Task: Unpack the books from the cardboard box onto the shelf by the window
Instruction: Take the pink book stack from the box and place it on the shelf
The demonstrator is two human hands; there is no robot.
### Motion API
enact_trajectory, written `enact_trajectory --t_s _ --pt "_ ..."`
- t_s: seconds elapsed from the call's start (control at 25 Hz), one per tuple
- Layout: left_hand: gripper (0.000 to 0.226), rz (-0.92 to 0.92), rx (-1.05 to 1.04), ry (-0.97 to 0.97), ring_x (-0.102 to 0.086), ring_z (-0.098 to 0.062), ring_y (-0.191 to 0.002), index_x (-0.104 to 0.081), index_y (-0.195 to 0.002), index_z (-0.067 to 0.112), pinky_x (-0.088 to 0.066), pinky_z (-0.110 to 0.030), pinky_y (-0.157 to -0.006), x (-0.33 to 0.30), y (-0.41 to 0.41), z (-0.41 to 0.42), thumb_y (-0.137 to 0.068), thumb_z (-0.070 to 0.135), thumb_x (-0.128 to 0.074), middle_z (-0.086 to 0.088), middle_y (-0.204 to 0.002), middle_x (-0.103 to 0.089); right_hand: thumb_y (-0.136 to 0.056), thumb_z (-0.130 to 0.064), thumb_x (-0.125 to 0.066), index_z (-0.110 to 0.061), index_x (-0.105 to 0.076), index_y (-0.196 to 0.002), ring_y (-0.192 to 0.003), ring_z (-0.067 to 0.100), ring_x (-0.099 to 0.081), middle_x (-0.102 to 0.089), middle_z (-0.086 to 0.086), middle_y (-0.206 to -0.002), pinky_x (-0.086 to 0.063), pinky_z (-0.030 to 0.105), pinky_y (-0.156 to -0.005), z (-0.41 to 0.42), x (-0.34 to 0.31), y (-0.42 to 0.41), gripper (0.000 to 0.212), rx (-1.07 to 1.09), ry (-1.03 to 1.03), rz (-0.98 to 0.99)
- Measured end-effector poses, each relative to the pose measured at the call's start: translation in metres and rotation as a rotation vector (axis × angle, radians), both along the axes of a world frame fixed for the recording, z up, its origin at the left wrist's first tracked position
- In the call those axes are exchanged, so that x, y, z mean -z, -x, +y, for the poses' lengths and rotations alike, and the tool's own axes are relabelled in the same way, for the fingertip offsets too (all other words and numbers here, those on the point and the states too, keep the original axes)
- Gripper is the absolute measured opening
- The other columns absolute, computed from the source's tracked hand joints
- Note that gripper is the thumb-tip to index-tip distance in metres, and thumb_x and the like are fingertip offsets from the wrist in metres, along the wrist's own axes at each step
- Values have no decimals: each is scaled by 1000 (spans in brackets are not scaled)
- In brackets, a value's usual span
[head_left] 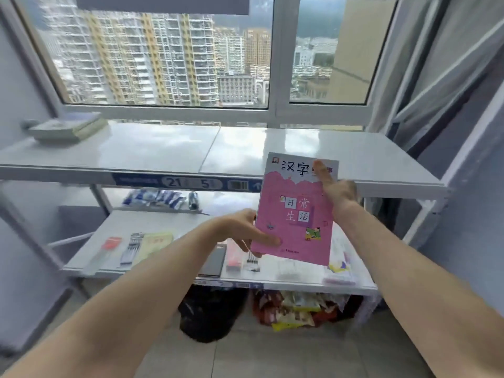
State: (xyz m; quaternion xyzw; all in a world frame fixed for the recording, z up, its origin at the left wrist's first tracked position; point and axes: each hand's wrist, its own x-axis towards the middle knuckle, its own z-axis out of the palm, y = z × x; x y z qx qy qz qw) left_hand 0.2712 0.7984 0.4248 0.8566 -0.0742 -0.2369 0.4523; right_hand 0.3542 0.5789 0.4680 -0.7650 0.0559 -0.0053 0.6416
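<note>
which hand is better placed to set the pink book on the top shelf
Right, probably. The right hand grips the pink book at its upper edge, level with the top shelf. The left hand holds the lower corner, farther below.

1. Top shelf (191,148): bare across centre and right, open from the front.
2. Obstacle there: stacked books (66,126) in far-left corner.
3. Lower shelf (114,227): cluttered with pen packs (131,248), little bare room.
</note>
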Motion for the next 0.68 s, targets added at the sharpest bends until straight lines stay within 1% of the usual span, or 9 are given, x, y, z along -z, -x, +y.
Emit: enact_trajectory --t_s 0.04,0.08,0.16,0.24,0.32,0.4,0.48,0.6,0.68 --pt "56 -11 -33 1 -76 -25 -85 -67 -117 30 -58 -29 -65 -5 0 30 -69 55 -81 -5 -104 -76 -56 -78 -69 -11 -52 -73 -70 26 -62 -62 6 -74 -51 36 -55 33 -7 -8 71 -37 -1 -10" --pt "54 -20 -58 0 -76 -24 -85 -67 -117 31 -57 -29 -64 -10 -2 57 -70 55 -81 -4 -104 -76 -57 -77 -71 -9 -55 -75 -79 32 -67 -66 11 -81 -58 45 -66 64 -13 -16 73 -67 -4 -18" --pt "51 -44 -120 0 -76 -24 -86 -67 -115 35 -57 -28 -64 -20 -6 111 -70 54 -82 -1 -104 -77 -57 -76 -73 -4 -61 -85 -93 37 -69 -71 18 -96 -56 57 -80 124 -25 -34 79 -126 -27 -43" --pt "51 -73 -186 -2 -76 -23 -87 -67 -115 35 -58 -29 -65 -30 -13 160 -70 54 -82 1 -103 -77 -55 -78 -74 -3 -63 -93 -91 36 -70 -71 18 -99 -56 57 -81 179 -37 -50 86 -187 -49 -60" --pt "49 -108 -250 -2 -76 -22 -86 -68 -115 34 -59 -30 -67 -40 -22 204 -71 51 -82 2 -103 -76 -54 -79 -74 -7 -59 -84 -88 34 -70 -70 14 -92 -57 56 -79 232 -48 -69 80 -244 -67 -96" --pt "45 -145 -315 4 -76 -22 -85 -69 -113 34 -59 -32 -68 -50 -31 243 -72 46 -83 2 -103 -77 -53 -79 -74 -11 -54 -74 -80 33 -68 -63 10 -79 -59 47 -75 280 -60 -86 74 -288 -76 -143" --pt "47 -186 -393 -23 -74 -20 -88 -69 -116 33 -61 -33 -71 -61 -39 282 -72 44 -84 5 -104 -76 -51 -80 -74 -6 -60 -77 -74 31 -66 -63 12 -75 -58 42 -71 327 -71 -102 79 -340 -92 -167" --pt "53 -232 -507 -56 -72 -18 -95 -67 -120 30 -62 -36 -76 -71 -48 341 -71 40 -85 8 -106 -75 -46 -82 -73 -7 -65 -81 -72 31 -69 -64 10 -73 -59 53 -75 395 -87 -116 83 -409 -95 -185" --pt "59 -274 -556 -59 -70 -19 -99 -62 -123 30 -62 -43 -79 -74 -55 379 -70 35 -88 7 -110 -73 -48 -82 -73 -11 -63 -74 -71 30 -71 -64 6 -68 -60 50 -75 436 -94 -123 77 -432 -87 -216"
